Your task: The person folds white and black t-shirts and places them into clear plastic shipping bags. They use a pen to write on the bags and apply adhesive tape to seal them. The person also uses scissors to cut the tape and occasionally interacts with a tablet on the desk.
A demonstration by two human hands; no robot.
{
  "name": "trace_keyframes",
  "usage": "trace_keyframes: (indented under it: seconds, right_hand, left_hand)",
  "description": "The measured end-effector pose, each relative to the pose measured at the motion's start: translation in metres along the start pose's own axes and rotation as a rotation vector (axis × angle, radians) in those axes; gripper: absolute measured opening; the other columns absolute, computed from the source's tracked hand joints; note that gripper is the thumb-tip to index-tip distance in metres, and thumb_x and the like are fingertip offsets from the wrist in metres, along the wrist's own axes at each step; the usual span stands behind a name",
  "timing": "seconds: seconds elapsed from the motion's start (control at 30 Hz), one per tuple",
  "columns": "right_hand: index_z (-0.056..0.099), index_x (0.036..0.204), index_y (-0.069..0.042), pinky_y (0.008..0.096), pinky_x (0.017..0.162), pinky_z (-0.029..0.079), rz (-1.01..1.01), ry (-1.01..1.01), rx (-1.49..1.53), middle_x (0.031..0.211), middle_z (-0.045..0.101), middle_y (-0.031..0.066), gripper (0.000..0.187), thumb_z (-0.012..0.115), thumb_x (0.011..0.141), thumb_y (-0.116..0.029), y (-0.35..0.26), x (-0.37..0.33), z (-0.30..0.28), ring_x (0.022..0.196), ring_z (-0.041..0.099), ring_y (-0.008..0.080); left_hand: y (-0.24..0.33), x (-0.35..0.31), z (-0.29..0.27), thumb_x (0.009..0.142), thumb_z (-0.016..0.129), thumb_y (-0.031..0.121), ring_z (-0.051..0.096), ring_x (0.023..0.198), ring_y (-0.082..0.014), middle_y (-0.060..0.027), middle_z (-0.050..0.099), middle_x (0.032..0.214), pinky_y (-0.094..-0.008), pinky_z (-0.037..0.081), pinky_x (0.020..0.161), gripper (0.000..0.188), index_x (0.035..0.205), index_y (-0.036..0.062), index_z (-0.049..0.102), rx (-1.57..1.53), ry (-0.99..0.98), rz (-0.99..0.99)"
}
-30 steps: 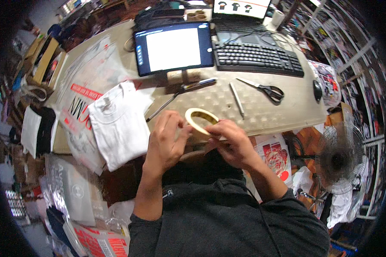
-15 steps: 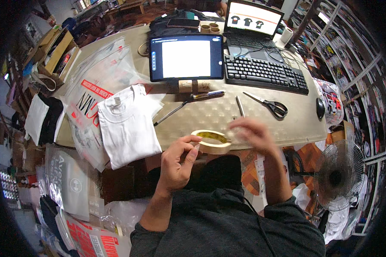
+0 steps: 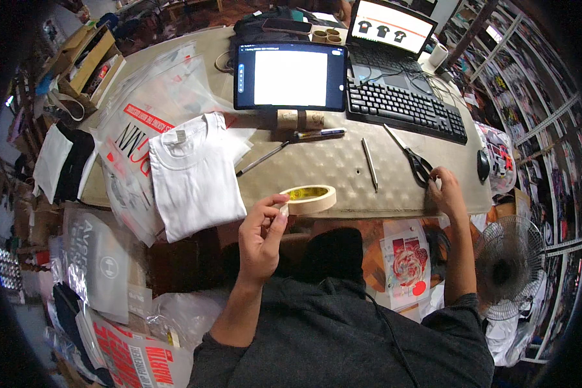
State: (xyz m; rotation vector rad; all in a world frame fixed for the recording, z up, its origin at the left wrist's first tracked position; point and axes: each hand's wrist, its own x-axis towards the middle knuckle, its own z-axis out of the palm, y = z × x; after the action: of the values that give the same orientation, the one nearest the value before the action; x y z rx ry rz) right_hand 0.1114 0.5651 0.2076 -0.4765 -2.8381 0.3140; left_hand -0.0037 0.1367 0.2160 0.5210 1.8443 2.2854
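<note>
My left hand (image 3: 260, 236) is closed with a roll of masking tape (image 3: 312, 205) between thumb and fingers, held over the table's near edge. A small end of the tape appears pinched at my thumb. On the right, my right hand (image 3: 447, 193) has its fingers curled at the black handle of a pair of scissors (image 3: 412, 155), which lies on the table, blades pointing away to the left. Left of the tape lies a folded white T-shirt (image 3: 197, 184) on clear printed plastic bags (image 3: 126, 129).
A tablet (image 3: 291, 77) leans against a brown roll (image 3: 302, 119). Pens (image 3: 320, 134) and a silver pen-like stick (image 3: 370, 165) lie mid-table. Keyboard (image 3: 407, 110), laptop (image 3: 388, 39) and mouse (image 3: 482, 165) sit at the right. A fan (image 3: 507, 265) stands right of the table (image 3: 278, 174).
My right hand has moved right, from beside the tape to the scissors' handle. The tape, still in my left hand, has shifted slightly left. The view has shifted a little.
</note>
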Motion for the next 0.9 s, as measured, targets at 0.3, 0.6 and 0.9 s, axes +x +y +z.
trace_keyframes:
  seconds: [0.3, 0.6, 0.9]
  right_hand:
    - [0.054, 0.085, 0.001, 0.0405, 0.071, 0.048, 0.139, -0.141, -0.055, 0.081, 0.062, 0.0175, 0.017, 0.068, 0.078, -0.007, -0.027, 0.002, -0.007, 0.078, 0.060, 0.0363]
    - [0.045, 0.094, -0.005, 0.0291, 0.057, 0.047, 0.034, 0.006, 0.864, 0.091, 0.055, 0.0088, 0.032, 0.064, 0.071, 0.007, -0.045, -0.109, 0.045, 0.068, 0.054, 0.0158]
    - [0.027, 0.145, -0.012, 0.0247, 0.059, 0.044, 0.008, -0.591, 1.582, 0.084, 0.056, 0.0062, 0.085, 0.079, 0.079, -0.020, -0.229, -0.127, 0.007, 0.066, 0.055, 0.0110]
  left_hand:
    - [-0.001, -0.016, -0.001, 0.092, 0.054, 0.004, 0.049, 0.075, -0.0027, -0.0117, 0.059, 0.117, -0.0176, 0.042, 0.068, 0.007, 0.088, -0.0011, 0.055, -0.074, 0.042, -0.016]
    - [0.005, -0.003, 0.003, 0.094, 0.047, 0.004, 0.061, 0.093, -0.0141, -0.0157, 0.056, 0.122, -0.0291, 0.051, 0.087, 0.009, 0.092, -0.0025, 0.053, -0.169, 0.066, 0.010]
    - [0.019, 0.026, 0.038, 0.097, 0.040, 0.007, 0.064, 0.097, -0.0224, -0.0182, 0.051, 0.126, -0.0355, 0.052, 0.092, 0.012, 0.097, -0.0024, 0.048, -0.352, -0.032, 0.065]
